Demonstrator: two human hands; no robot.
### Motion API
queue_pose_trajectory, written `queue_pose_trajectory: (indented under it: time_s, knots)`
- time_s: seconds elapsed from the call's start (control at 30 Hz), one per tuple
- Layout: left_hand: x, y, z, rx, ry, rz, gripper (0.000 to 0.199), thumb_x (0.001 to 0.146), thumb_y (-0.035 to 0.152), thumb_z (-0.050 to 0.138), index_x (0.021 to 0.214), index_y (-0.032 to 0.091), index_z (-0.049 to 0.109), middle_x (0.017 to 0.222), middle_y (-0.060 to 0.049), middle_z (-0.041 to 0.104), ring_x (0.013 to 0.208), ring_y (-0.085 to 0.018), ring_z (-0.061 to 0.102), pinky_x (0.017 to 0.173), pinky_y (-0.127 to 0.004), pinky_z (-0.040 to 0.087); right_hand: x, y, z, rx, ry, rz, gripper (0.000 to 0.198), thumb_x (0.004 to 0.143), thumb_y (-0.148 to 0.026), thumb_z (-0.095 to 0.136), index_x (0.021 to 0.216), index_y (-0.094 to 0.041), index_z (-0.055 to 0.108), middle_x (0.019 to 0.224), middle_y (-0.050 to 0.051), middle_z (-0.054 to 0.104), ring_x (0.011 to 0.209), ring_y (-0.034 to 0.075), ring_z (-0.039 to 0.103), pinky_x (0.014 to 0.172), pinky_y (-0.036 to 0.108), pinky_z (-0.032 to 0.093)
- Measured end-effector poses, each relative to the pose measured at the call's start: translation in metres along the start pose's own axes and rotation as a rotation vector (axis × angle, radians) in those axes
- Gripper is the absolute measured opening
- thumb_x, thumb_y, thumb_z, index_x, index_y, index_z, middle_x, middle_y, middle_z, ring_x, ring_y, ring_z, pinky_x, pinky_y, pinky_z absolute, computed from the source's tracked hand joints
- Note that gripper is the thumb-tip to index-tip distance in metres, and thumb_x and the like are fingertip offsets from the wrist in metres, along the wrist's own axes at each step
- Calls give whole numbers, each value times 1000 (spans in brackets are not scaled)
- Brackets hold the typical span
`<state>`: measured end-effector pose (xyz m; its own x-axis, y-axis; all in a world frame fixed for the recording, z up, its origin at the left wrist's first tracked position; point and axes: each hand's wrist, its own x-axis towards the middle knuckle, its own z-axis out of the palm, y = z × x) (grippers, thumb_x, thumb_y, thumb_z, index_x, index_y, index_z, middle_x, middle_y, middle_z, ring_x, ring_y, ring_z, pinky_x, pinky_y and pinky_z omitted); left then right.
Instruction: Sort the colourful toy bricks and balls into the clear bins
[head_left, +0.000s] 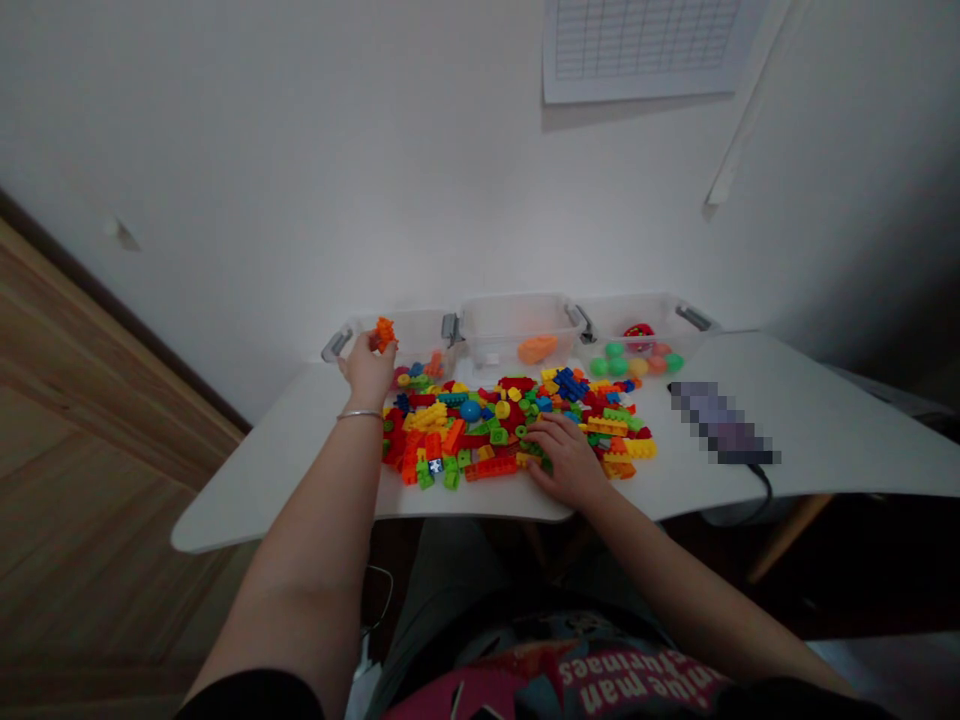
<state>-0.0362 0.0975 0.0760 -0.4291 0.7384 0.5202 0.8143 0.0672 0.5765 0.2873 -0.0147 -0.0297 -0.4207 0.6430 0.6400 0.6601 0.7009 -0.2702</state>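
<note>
My left hand is pinching an orange toy at the left box, forward and left of my right hand, which is resting on the blocks, whether gripping one I'm not managing to tell.

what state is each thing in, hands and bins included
left hand, closed on an orange piece
right hand, fingers among the blocks
blocks, loose, piled on the table
left bin, open, coloured pieces inside
middle bin, open, orange object inside
right bin, open, balls inside
device, pixelated, on or off unclear
</note>
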Motion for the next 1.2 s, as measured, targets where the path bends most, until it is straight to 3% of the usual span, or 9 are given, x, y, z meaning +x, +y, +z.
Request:
queue_pose_trajectory:
  time_s: [0.17,0.5,0.63,0.77,0.9,1.07,1.2]
  knots:
    - [-4,9,6,39,-4,-112,34,86,33,60,117,21,63,118,-10,70,116,-28,59,115,-58,14,-1,1,1,-2,1,6,26,79,-23,62,105,-20,66,113,9,67,120,29,50,108,52,40]
    - [-9,4,9,154,-25,-15,37,89,40,51,115,22,69,113,-13,71,117,-31,57,114,-61,12,-1,1,1,-4,7,6,27,80,-23,62,106,-20,66,113,9,67,121,29,50,108,52,41]
    - [-15,2,1,51,-28,62,33,90,33,48,113,23,69,116,-9,71,119,-29,57,115,-61,10,-2,2,2,-7,4,6,26,80,-23,62,106,-20,66,114,8,67,121,30,50,108,53,41]
    - [-23,-6,-15,-34,-55,193,36,87,27,46,114,18,67,117,-8,70,116,-23,58,113,-45,29,-2,2,2,-8,2,1,27,80,-24,62,106,-20,66,114,9,67,121,30,50,108,53,40]
    - [-48,-13,-32,96,-65,243,38,85,30,49,116,17,66,107,-10,70,107,-26,60,103,-41,41,-1,1,1,-4,3,4,27,80,-24,62,106,-21,66,114,9,67,121,30,50,107,54,41]
    - [-107,-11,-44,388,-114,145,41,85,42,53,116,18,67,108,-18,63,106,-36,57,90,-49,48,0,1,0,-10,0,2,25,80,-24,61,105,-20,66,112,9,67,120,29,50,108,51,41]
    - [-138,-18,-37,462,-179,176,53,86,41,53,129,11,59,124,-23,58,116,-38,53,98,-51,44,-1,2,0,-4,-2,3,27,80,-24,61,106,-20,66,113,9,67,122,30,50,108,53,41]
